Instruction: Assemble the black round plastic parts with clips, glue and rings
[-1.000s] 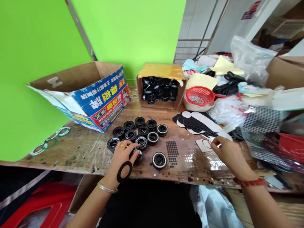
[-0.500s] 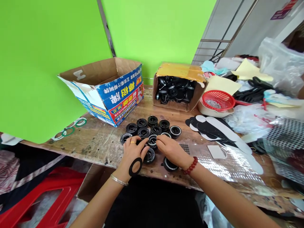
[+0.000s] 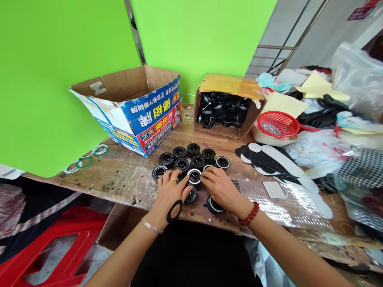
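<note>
Several black round caps stand grouped on the wooden table. A white-rimmed cap (image 3: 194, 176) is between my two hands. My left hand (image 3: 171, 194) rests over the near left of the group with its thumb and forefinger apart, their tips close to that cap and to a black cap (image 3: 190, 194) below. A flat black ring (image 3: 174, 211) lies on the wrist side of this hand. My right hand (image 3: 221, 189) has its fingers bent together, the tips on the right edge of the white-rimmed cap. Under its palm, another cap (image 3: 214, 205) is partly hidden.
A blue printed carton (image 3: 155, 123) stands at back left. A smaller box (image 3: 233, 83) on its side holds many black caps. To the right are a red strainer (image 3: 278, 119), black and white insole-shaped pieces (image 3: 278, 163), a clear sheet (image 3: 254, 207) and plastic bags. Green rings (image 3: 85, 161) lie far left.
My right fingers have drawn back slightly to the right, and more of the cap's white rim shows. The left hand has stayed nearly in place. The view has shifted slightly.
</note>
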The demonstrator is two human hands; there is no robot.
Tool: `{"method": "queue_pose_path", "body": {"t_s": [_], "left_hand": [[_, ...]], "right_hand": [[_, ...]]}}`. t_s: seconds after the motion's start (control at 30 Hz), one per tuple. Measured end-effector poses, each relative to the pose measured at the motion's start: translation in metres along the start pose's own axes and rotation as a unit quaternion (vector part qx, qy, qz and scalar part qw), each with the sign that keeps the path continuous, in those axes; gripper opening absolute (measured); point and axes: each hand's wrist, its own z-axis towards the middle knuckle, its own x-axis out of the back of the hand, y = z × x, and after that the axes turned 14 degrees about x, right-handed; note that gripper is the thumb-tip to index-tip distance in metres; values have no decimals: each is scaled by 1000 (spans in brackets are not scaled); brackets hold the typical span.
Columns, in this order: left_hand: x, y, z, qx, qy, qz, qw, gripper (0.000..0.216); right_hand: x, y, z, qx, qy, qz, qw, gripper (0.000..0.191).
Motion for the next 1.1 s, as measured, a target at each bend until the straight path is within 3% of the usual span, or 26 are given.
{"method": "queue_pose_path", "body": {"t_s": [0.13,0.27,0.4,0.5,0.57,0.63,0.73,0.83,1.0,1.1], "left_hand": [[3,2,2,-27,2,47,999,32],[-1,-1,4,-55,26,57,997,30],[-11,-6,5,-47,51,39,997,31],[-16,-2,3,-57,61,9,997,35],[-19,7,2,-75,53,-11,996,36],[-22,20,2,-97,38,-24,994,36],[-26,38,2,-129,12,-36,991,38],[-31,49,1,-158,-31,-39,986,45],[-40,50,2,-190,-113,-23,975,59],[-44,56,-1,-186,-109,-33,976,57]], "right_hand": [[1,-9,4,-9,-39,-7,999,23],[7,-8,-10,-71,24,52,996,24],[24,14,-73,-266,81,17,961,16],[37,29,-134,-437,-8,-80,896,16],[40,35,-162,-499,-66,-114,856,27],[41,38,-176,-520,-75,-121,842,33],[47,37,-183,-535,-28,-88,840,31],[72,22,-203,-543,10,-19,839,30],[131,-31,-282,-519,-76,139,840,30],[146,-47,-299,-515,-93,141,840,21]]}}
